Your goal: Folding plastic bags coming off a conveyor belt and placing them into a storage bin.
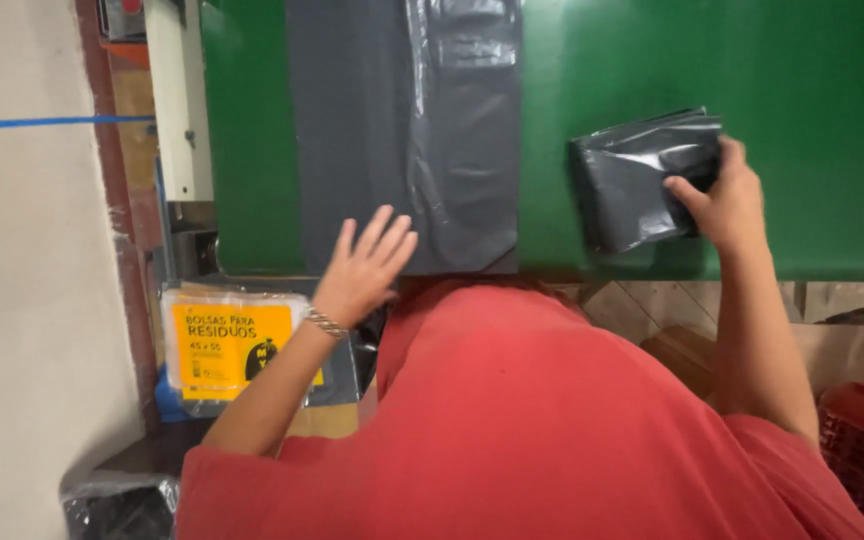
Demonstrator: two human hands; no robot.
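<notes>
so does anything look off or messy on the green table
Nothing is spilled or torn. The flat grey bag sheet lies wrinkled along its right half, under the left hand. The right hand grips a neatly folded black bag bundle on the green table.

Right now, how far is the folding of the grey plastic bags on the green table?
Looks done: one folded grey bag lies on the green table, with the right hand gripping its edge. In hand: the left hand, fingers spread, is over the near end of the flat grey bag. Left, it seems: that bag lies unfolded.
</notes>
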